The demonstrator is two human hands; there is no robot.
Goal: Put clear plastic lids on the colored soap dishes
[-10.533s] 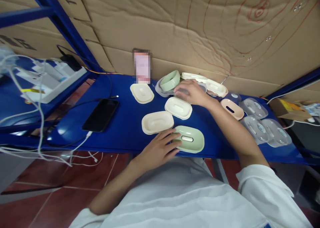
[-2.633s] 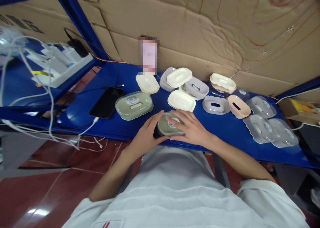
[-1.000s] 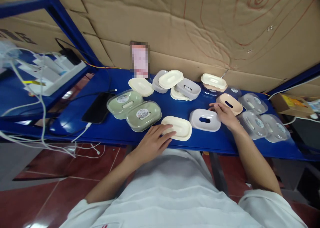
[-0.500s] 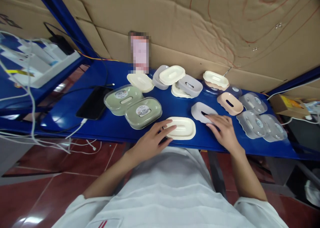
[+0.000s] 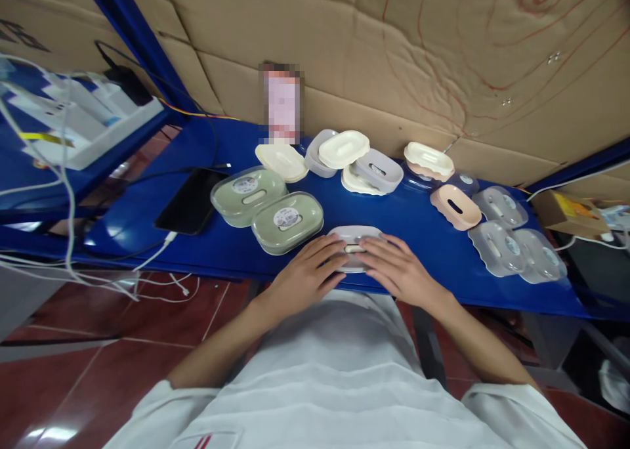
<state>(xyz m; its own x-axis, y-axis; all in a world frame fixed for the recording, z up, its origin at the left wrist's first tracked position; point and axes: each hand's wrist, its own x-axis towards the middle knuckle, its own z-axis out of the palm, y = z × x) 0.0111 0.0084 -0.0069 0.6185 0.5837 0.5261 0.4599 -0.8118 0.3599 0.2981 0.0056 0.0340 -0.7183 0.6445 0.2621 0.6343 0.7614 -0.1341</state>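
Note:
A light grey oval soap dish part (image 5: 355,232) with a central slot lies near the table's front edge, over the cream base, which is now largely hidden. My left hand (image 5: 310,268) grips its left end, fingers curved over the top. From the other side, my right hand (image 5: 401,268) holds the right end with its fingers bent over the surface. The two hands' fingertips almost meet near the slot. Just left of my left hand is a green soap dish (image 5: 287,221) under a clear lid, and another green lidded dish (image 5: 249,193) stands behind it.
Cream trays (image 5: 343,149) and grey dish parts (image 5: 378,171) overlap at the back of the blue table (image 5: 394,213). Peach dishes (image 5: 455,206) and several clear lids (image 5: 502,247) sit on the right. At left are a black phone (image 5: 187,203) and cables; cardboard (image 5: 344,55) stands behind.
My right hand has brought the grey part leftward onto the cream base. Both hands now grip it from its two ends. The view has shifted slightly.

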